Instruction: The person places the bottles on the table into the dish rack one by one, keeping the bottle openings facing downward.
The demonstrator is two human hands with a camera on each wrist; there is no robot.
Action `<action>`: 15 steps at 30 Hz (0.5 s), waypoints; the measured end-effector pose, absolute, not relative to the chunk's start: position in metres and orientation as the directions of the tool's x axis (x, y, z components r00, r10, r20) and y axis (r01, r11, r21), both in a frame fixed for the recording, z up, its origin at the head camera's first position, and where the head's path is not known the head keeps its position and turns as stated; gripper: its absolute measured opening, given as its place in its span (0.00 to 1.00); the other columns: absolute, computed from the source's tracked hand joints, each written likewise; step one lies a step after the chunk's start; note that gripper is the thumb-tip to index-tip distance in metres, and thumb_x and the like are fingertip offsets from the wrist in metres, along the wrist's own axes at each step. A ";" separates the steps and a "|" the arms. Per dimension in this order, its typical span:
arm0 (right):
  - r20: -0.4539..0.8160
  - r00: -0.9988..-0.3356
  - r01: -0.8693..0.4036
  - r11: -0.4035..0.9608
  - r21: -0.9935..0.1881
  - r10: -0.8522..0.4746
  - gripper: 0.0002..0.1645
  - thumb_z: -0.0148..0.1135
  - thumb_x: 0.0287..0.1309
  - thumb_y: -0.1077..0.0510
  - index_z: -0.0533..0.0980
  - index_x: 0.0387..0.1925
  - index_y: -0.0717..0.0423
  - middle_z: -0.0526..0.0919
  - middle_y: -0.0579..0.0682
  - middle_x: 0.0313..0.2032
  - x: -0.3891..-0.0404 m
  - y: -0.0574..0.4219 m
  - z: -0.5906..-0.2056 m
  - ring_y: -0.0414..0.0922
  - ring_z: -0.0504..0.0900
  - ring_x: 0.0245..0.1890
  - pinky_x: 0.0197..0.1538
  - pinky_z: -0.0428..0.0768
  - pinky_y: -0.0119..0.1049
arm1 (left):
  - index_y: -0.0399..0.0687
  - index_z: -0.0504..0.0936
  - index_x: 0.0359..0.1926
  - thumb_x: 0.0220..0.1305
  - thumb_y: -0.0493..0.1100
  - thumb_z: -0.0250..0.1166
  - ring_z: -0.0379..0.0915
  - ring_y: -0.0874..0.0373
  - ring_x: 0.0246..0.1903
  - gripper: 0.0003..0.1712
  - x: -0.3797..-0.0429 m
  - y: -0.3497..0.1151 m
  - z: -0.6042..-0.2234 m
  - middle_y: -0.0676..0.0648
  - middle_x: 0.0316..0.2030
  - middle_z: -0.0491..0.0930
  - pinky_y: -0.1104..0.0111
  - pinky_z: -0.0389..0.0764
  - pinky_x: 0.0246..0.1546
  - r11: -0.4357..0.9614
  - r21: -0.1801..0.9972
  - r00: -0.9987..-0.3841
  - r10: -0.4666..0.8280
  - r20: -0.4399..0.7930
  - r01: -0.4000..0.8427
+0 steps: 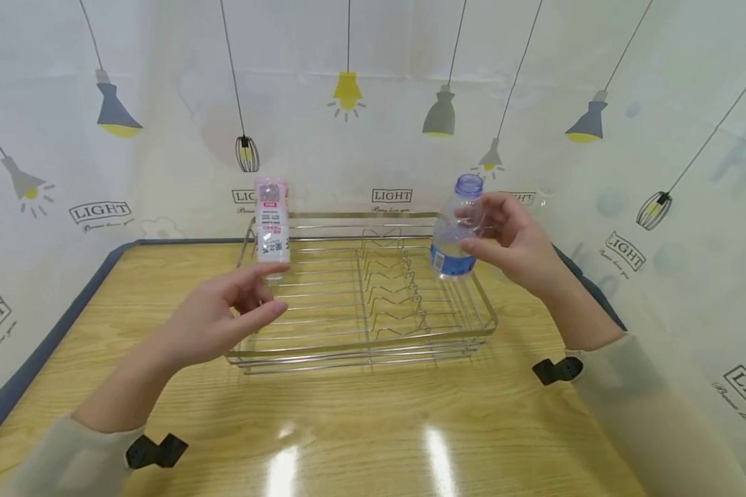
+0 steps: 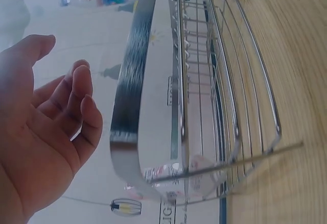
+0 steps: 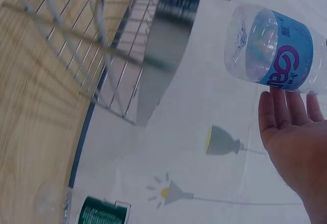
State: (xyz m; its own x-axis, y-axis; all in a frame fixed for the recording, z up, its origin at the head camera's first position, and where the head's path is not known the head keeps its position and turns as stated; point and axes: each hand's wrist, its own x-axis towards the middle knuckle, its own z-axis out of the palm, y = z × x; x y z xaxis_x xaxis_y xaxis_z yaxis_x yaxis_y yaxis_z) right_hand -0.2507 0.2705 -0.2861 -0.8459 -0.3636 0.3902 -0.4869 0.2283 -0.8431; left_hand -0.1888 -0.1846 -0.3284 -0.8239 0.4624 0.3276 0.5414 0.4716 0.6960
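My right hand (image 1: 512,241) grips a clear plastic bottle (image 1: 454,231) with a blue label, its thumb in front and fingers behind. Uncapped and nearly upright, the bottle is held in the air over the right rear of a wire dish rack (image 1: 360,348). In the right wrist view, the bottle (image 3: 294,53) is above the rack's flat metal rim. My left hand (image 1: 214,314) hovers by the rack's left side, holding nothing, thumb and index finger apart. A pink and white bottle (image 1: 272,221) stands at the rack's rear left corner, just beyond the left fingertips.
The rack stands on a wood-grain table (image 1: 348,421). A green-labelled clear bottle (image 3: 104,211) is partly visible beside the rack, low in the right wrist view. A white cloth (image 1: 398,41) printed with lamps hangs behind and around the table.
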 end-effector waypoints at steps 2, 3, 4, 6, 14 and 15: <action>0.393 -0.839 -0.500 0.251 -0.829 -0.376 0.30 0.67 0.71 0.69 0.68 0.67 0.50 0.83 0.43 0.62 -0.250 0.262 -0.286 0.46 0.82 0.55 0.57 0.83 0.27 | 0.48 0.75 0.72 0.78 0.41 0.69 0.77 0.59 0.27 0.26 -0.193 -0.177 -0.328 0.50 0.38 0.84 0.68 0.81 0.29 0.439 0.728 -0.825 0.473 0.310 0.526; 0.394 -0.834 -0.507 0.256 -0.823 -0.386 0.30 0.67 0.71 0.69 0.68 0.68 0.50 0.83 0.43 0.62 -0.249 0.257 -0.286 0.46 0.81 0.56 0.58 0.83 0.28 | 0.46 0.75 0.71 0.78 0.41 0.69 0.78 0.58 0.27 0.25 -0.195 -0.173 -0.328 0.49 0.39 0.84 0.68 0.82 0.30 0.425 0.743 -0.825 0.478 0.302 0.518; 0.395 -0.829 -0.514 0.262 -0.817 -0.396 0.31 0.68 0.70 0.69 0.68 0.68 0.51 0.83 0.43 0.61 -0.250 0.253 -0.287 0.47 0.81 0.56 0.59 0.82 0.28 | 0.45 0.74 0.69 0.78 0.41 0.69 0.79 0.57 0.27 0.24 -0.197 -0.169 -0.329 0.48 0.39 0.84 0.68 0.83 0.31 0.410 0.756 -0.824 0.484 0.294 0.510; 0.397 -0.819 -0.524 0.257 -0.812 -0.415 0.32 0.69 0.69 0.69 0.68 0.68 0.53 0.82 0.45 0.61 -0.250 0.244 -0.288 0.47 0.81 0.56 0.60 0.81 0.29 | 0.43 0.73 0.68 0.79 0.41 0.69 0.79 0.56 0.28 0.24 -0.200 -0.162 -0.329 0.46 0.40 0.83 0.67 0.84 0.32 0.394 0.774 -0.824 0.495 0.276 0.496; 0.358 -0.794 -0.515 0.231 -0.825 -0.491 0.35 0.70 0.67 0.70 0.66 0.70 0.59 0.81 0.60 0.63 -0.251 0.212 -0.292 0.49 0.83 0.59 0.62 0.83 0.33 | 0.47 0.73 0.69 0.79 0.45 0.69 0.82 0.48 0.34 0.24 -0.215 -0.136 -0.331 0.45 0.45 0.83 0.65 0.86 0.34 0.361 0.811 -0.818 0.528 0.230 0.461; 0.353 -0.789 -0.515 0.229 -0.826 -0.503 0.35 0.70 0.67 0.70 0.66 0.70 0.59 0.81 0.61 0.63 -0.251 0.208 -0.292 0.50 0.84 0.59 0.62 0.84 0.35 | 0.47 0.73 0.69 0.79 0.45 0.69 0.83 0.48 0.35 0.24 -0.216 -0.133 -0.331 0.46 0.46 0.83 0.65 0.86 0.35 0.360 0.809 -0.815 0.530 0.233 0.465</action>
State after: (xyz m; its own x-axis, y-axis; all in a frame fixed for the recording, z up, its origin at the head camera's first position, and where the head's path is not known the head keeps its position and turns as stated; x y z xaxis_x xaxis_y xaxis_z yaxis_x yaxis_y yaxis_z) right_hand -0.2507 0.2080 -0.2921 -0.7890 -0.5028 0.3531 -0.5153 0.2285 -0.8260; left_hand -0.2164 -0.1325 -0.3307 -0.8151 0.5304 0.2331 0.4652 0.3595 0.8089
